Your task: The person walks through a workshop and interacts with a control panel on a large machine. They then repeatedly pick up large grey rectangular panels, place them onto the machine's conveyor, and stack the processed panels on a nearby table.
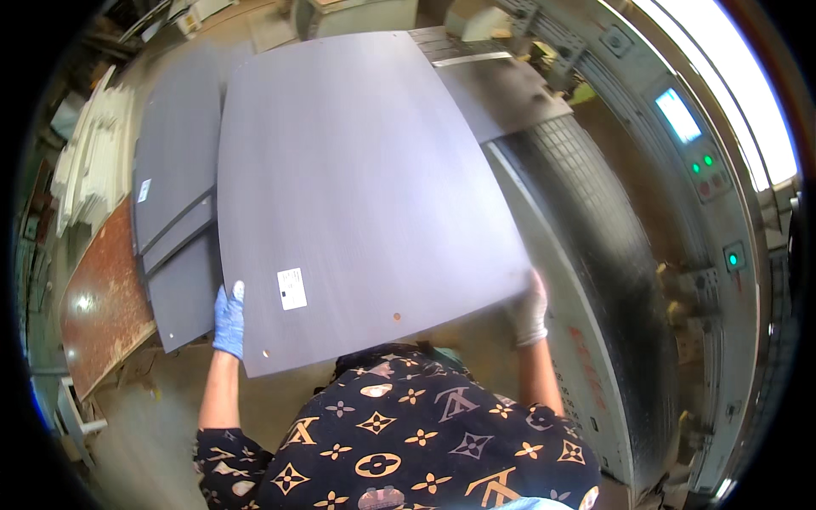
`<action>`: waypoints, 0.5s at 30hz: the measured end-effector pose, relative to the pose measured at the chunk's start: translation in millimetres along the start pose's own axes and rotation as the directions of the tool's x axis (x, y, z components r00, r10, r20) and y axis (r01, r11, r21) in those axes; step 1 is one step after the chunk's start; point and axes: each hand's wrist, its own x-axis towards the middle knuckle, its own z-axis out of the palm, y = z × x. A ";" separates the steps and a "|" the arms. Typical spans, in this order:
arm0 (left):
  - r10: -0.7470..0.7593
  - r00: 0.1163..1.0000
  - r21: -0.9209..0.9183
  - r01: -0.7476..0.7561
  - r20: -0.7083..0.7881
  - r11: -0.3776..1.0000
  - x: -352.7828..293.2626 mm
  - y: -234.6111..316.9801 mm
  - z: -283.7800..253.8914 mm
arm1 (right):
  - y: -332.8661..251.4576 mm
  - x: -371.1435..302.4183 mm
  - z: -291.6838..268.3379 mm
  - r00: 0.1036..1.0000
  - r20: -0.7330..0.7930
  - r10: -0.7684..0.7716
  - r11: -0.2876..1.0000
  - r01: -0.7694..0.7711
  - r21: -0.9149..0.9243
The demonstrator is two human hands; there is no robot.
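A large grey panel [357, 187] spans the space in front of me, with a white label [291, 289] near its lower left corner and small drilled holes along the near edge. My left hand [229, 319], in a blue glove, is closed on the panel's left edge near that corner. At the right near corner my right hand [533, 310], in a pale glove, grips the panel's edge; its fingers are partly hidden and slightly blurred. Left of the panel lie more grey panels [183, 144], with narrow grey strips [180, 234] across them.
On the right stands a long machine with a dark belt-like surface [612, 255], a lit screen [677, 116] and green buttons [702, 163]. A reddish-brown board [106, 297] and stacked white strips [93, 153] are at the left. A grey board [501, 93] lies beyond the panel's far right.
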 end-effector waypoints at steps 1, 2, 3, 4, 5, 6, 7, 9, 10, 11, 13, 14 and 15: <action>-0.033 0.998 0.056 0.030 0.061 0.998 11.9 -12.2 -6.3 | 15.9 -17.2 -15.1 0.990 -0.038 -0.139 0.979 0.131 -0.158; -0.068 0.990 0.116 0.054 0.124 0.992 31.2 -32.7 -17.0 | 28.7 -33.9 -30.3 0.959 -0.078 -0.273 0.917 0.235 -0.322; -0.110 0.976 0.177 0.077 0.187 0.981 48.8 -59.9 -24.0 | 40.2 -51.3 -37.7 0.914 -0.064 -0.400 0.860 0.351 -0.371; -0.131 0.974 0.236 0.086 0.183 0.968 62.4 -87.1 -22.5 | 44.6 -69.5 -42.0 0.928 -0.146 -0.344 0.928 0.312 -0.205; -0.088 0.981 0.375 0.018 0.171 0.927 82.6 -121.8 -25.4 | 54.1 -88.2 -44.9 0.935 -0.222 -0.277 0.959 0.282 -0.011; -0.087 0.947 0.297 -0.009 0.310 0.955 95.8 -141.0 -17.0 | 65.0 -106.6 -58.8 0.964 -0.154 -0.215 0.970 0.230 0.084; 0.070 0.938 0.362 -0.199 0.338 0.911 109.7 -167.2 -12.7 | 90.3 -131.9 -62.7 0.929 -0.282 -0.239 0.964 0.262 0.048; 0.055 0.894 0.394 -0.251 0.445 0.884 117.3 -184.7 9.9 | 140.1 -185.7 -76.1 0.796 -0.531 -0.291 0.950 0.308 -0.058; 0.078 0.856 0.423 -0.329 0.511 0.844 131.8 -201.8 12.9 | 169.3 -207.7 -85.7 0.812 -0.531 -0.243 0.942 0.327 0.069; 0.081 0.818 0.455 -0.395 0.569 0.798 143.5 -222.1 11.6 | 203.0 -233.5 -101.6 0.831 -0.524 -0.186 0.924 0.329 0.193; 0.016 0.703 0.387 -0.411 0.711 0.825 143.6 -225.6 39.6 | 271.0 -293.3 -119.5 0.731 -0.671 -0.121 0.917 0.341 0.206; -0.015 0.651 0.364 -0.405 0.759 0.838 149.8 -225.3 45.8 | 298.5 -312.5 -106.7 0.662 -0.745 -0.082 0.913 0.350 0.211; -0.137 0.610 0.433 -0.370 0.781 0.822 153.1 -243.4 44.7 | 319.0 -332.6 -98.4 0.602 -0.797 -0.045 0.912 0.349 0.213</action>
